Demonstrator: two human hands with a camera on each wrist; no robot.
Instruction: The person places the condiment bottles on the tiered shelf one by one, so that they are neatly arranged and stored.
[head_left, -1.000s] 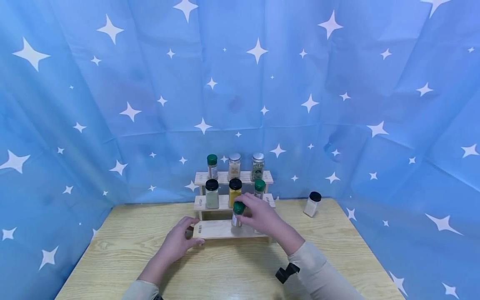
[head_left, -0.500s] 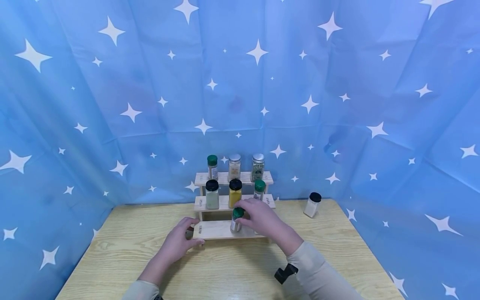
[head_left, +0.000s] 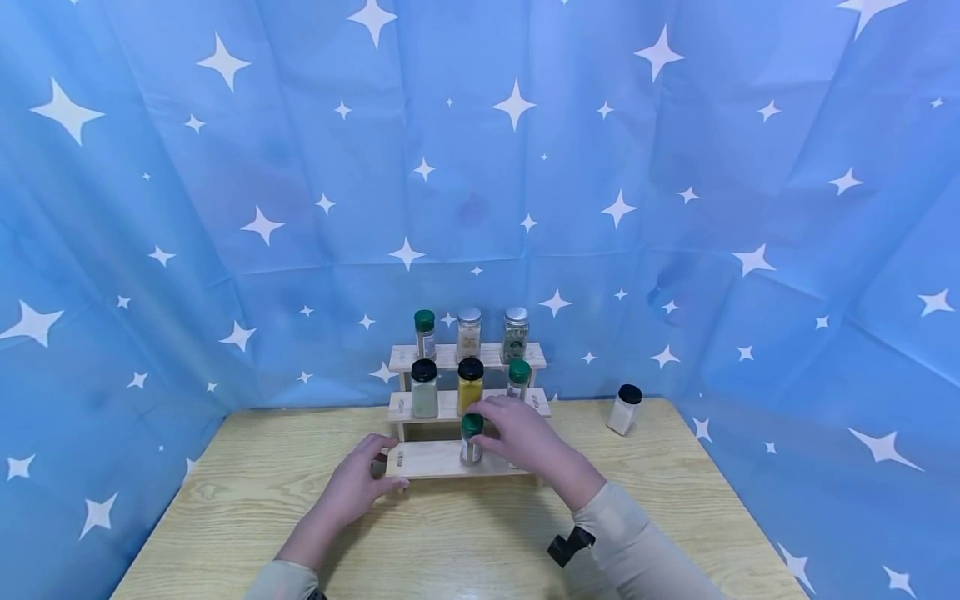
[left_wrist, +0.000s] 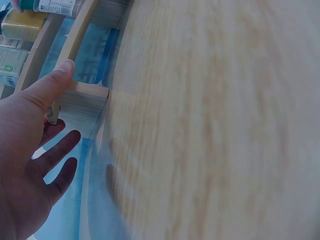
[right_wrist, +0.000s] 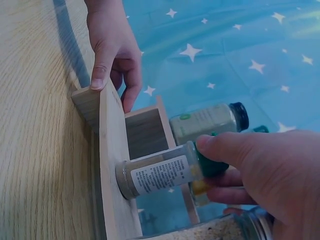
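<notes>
My right hand [head_left: 517, 429] pinches the green cap of a spice jar [head_left: 471, 450], which stands upright on the lowest shelf of a three-tier wooden spice rack [head_left: 427, 458]. The right wrist view shows the jar's white printed label [right_wrist: 160, 175] and its base against the board. With thumb and index finger, my left hand [head_left: 356, 479] grips the left end of that same shelf; its other fingers [left_wrist: 62, 177] are spread off the wood. Beside the pinched jar, another jar with grainy contents [right_wrist: 210, 231] is mostly hidden behind my right hand in the head view.
On the middle tier stand a pale-green jar [head_left: 424, 396], a yellow jar [head_left: 470, 392] and a green-capped jar [head_left: 518, 379]. A green-capped jar [head_left: 424, 333] and two silver-capped jars [head_left: 468, 335] fill the top tier. One black-capped jar [head_left: 624, 410] stands on the table's right side.
The green-capped jar in my right hand has come down slightly onto the lowest shelf and shifted a little left. My left hand has stayed on the shelf's end.
</notes>
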